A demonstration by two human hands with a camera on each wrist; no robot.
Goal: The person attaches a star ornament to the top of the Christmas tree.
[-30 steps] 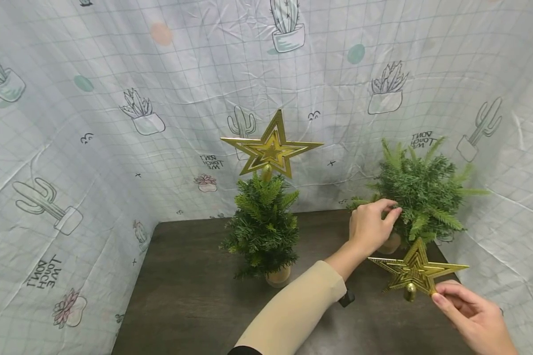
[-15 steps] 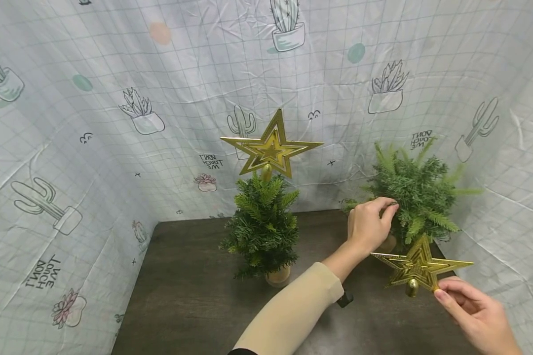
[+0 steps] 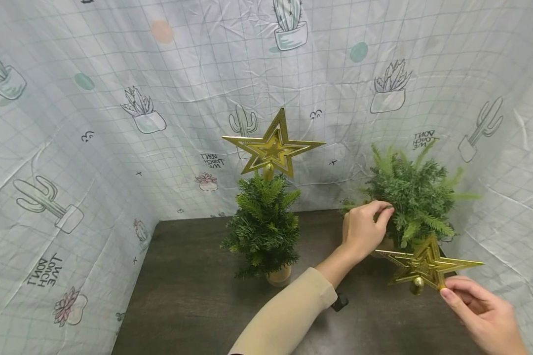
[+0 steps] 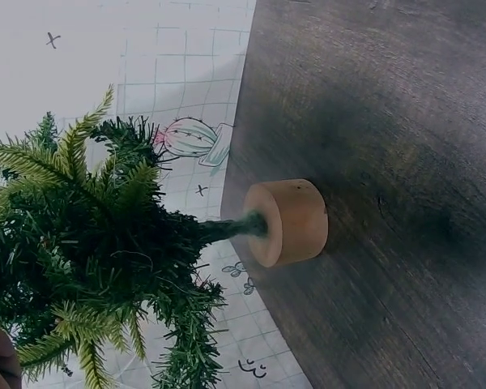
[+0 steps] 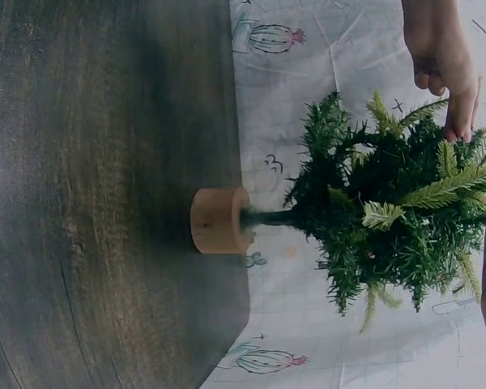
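My left hand (image 3: 363,228) pinches a branch tip on the left side of the small artificial Christmas tree (image 3: 410,197) at the right. That tree stands on a round wooden base (image 4: 296,220). My right hand (image 3: 486,310) pinches the lower right point of a gold star tree topper (image 3: 428,264) between thumb and fingers. The star is held up in front of the right tree, its short socket (image 3: 417,285) facing down. In the right wrist view, the left hand (image 5: 449,61) reaches the tree's foliage.
A second small tree (image 3: 266,224) stands left of the arms, with another gold star (image 3: 275,147) upright on its top. Both trees are on a dark wooden table (image 3: 182,296). A cactus-print cloth (image 3: 182,88) hangs behind and at the sides.
My right hand has shifted a little to the right with the star. The left hand has drawn slightly left, still pinching the branch, and the right tree has moved left with it.
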